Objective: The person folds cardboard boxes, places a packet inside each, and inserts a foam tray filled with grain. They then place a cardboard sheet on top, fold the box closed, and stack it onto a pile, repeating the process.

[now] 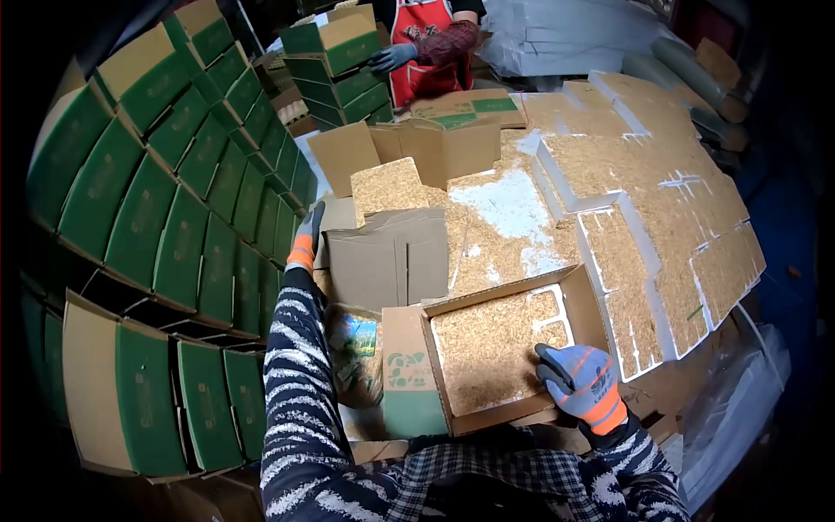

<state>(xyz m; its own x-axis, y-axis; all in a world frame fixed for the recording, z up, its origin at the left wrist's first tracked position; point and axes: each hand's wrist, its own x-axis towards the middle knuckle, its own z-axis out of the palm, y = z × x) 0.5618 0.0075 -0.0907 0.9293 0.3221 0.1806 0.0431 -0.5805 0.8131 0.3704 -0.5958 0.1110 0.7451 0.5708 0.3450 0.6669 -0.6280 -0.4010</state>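
Note:
An open cardboard box (408, 418) stands right in front of me. In it lies a white foam tray (559, 303) covered with wood shavings (487, 348). My right hand (584, 383), in a grey and orange glove, reaches over the box's near right corner, its fingers curled low over the shavings; what they hold, if anything, is hidden. My left hand (306, 237), gloved in dark grey with an orange cuff, stretches forward with straight fingers beside a grey-brown cardboard flap (383, 261). Behind that flap a shavings-covered block (385, 190) shows.
Green and brown cartons (178, 244) are stacked high on the left. Joined foam trays (644, 235) full of shavings cover the right side. Across the table a person in a red apron (426, 43) touches stacked green boxes (335, 70). Colourful printed packaging (357, 335) lies left of the box.

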